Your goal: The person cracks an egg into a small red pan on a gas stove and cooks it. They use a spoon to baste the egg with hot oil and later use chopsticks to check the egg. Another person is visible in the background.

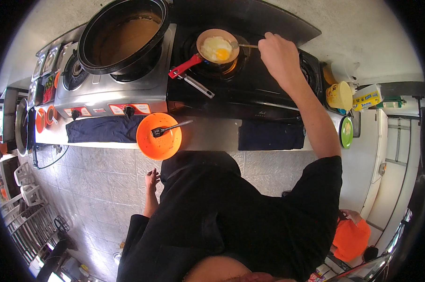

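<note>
My right hand (278, 54) grips the thin handle of a metal spoon (247, 46) above the black stove (265, 86). The spoon's bowl touches the white of a frying egg (216, 48), near the yolk. The egg lies in a small frying pan (200, 41) with a red handle (186, 66), over a lit burner. Below the red handle, a metal handle (200, 86) lies across the stove. My left hand (152, 178) hangs beside my body with loosely bent fingers, holding nothing. Above it, an orange bowl (154, 148) with a dark-headed utensil (159, 131) sits at the counter's edge.
A large black pot (87, 58) of brown liquid stands on the steel stove (92, 90) at left. Dark cloths (101, 129) lie along the counter (212, 130). A yellow tub (339, 95) and green plate (346, 132) are at right. A person in orange (351, 236) is behind at right.
</note>
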The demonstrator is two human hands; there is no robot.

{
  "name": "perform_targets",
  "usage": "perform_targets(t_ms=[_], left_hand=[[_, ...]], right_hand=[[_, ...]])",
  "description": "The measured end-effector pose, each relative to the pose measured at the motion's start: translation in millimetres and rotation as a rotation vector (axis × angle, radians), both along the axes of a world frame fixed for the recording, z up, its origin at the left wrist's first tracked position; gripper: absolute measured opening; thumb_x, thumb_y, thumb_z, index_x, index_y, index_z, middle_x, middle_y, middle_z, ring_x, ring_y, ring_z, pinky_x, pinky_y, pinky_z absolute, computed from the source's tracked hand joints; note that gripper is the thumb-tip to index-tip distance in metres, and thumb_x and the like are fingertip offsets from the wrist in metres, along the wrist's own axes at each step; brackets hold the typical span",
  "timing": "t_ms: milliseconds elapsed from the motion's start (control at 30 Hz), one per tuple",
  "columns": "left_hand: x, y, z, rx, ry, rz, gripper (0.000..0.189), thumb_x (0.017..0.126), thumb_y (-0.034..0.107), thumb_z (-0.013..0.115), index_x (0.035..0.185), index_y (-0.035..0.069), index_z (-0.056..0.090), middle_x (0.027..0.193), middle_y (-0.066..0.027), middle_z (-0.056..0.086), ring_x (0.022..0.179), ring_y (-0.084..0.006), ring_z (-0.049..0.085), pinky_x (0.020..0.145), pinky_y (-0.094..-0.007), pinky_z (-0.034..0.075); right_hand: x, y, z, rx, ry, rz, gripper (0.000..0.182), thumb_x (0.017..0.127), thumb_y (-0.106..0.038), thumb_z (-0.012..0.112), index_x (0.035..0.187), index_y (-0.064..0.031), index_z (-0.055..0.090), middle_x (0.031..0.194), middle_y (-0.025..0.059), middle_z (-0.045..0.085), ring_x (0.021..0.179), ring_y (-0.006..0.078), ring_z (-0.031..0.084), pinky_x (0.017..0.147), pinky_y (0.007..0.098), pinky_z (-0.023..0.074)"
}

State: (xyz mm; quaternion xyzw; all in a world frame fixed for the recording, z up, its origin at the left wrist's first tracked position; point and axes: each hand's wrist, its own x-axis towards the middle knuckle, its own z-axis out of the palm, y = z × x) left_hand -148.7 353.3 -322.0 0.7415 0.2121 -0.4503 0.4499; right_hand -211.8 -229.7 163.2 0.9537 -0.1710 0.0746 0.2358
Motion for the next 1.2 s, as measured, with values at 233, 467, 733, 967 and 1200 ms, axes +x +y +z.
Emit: perform_targets(t_ms=[233,467,733,967,1200], left_hand=[[5.9,-6.7,1.8,0.008,-0.004,-0.006,0.056,0.094,0.045,0.066,0.126,-0.001,0.058,0.102,-0.0099,0.069,0.080,-0.0197,0.068,0.066,-0.0334,0.051],[0.3,-2.9,4.1,-0.020,0.013,0.002,0.056,0.094,0.044,0.066,0.126,-0.002,0.059,0.103,-0.0109,0.069,0.079,-0.0197,0.068,0.064,-0.0321,0.051],[-1.7,-3.4,-1.0,-0.012,0.014,-0.020,0.056,0.095,0.043,0.066,0.125,-0.003,0.060,0.103,-0.0112,0.070,0.080,-0.0193,0.068,0.065,-0.0328,0.052],[-3.8,-4.7,-2.0,-0.003,0.006,-0.013,0.055,0.094,0.044,0.067,0.124,-0.002,0.061,0.100,-0.0099,0.069,0.078,-0.0188,0.068,0.065,-0.0329,0.051],[-1.2,-2.0,4.9,0.011,0.018,-0.034,0.057,0.093,0.044,0.069,0.125,-0.001,0.059,0.099,-0.0087,0.068,0.079,-0.0189,0.069,0.064,-0.0324,0.051]], right_hand=[[30.8,20.4,38.8,0.216,0.204,-0.164,0.008,0.074,-0.007,0.073,0.079,-0.0014,0.070,0.091,0.0184,0.072,0.088,0.0323,0.072,0.071,0.0422,0.0579],[55.3,10.4,50.1,0.256,0.281,-0.187,0.018,0.073,-0.012,0.079,0.089,-0.0048,0.077,0.091,0.0180,0.074,0.083,0.0317,0.074,0.073,0.0415,0.0604],[46.7,-29.2,29.4,0.617,0.290,-0.234,0.017,0.079,-0.018,0.078,0.089,-0.0042,0.077,0.075,0.0145,0.073,0.073,0.0249,0.073,0.067,0.0369,0.0602],[-7.3,-30.8,10.0,0.981,-0.005,-0.385,0.018,0.087,-0.017,0.068,0.092,-0.0022,0.076,0.066,0.0046,0.067,0.055,0.0090,0.060,0.049,0.0242,0.0463],[-63.4,10.8,-21.9,0.864,-0.452,-0.305,0.022,0.086,-0.017,0.071,0.102,-0.0026,0.075,0.081,0.0158,0.072,0.070,0.0256,0.071,0.066,0.0332,0.0534]])
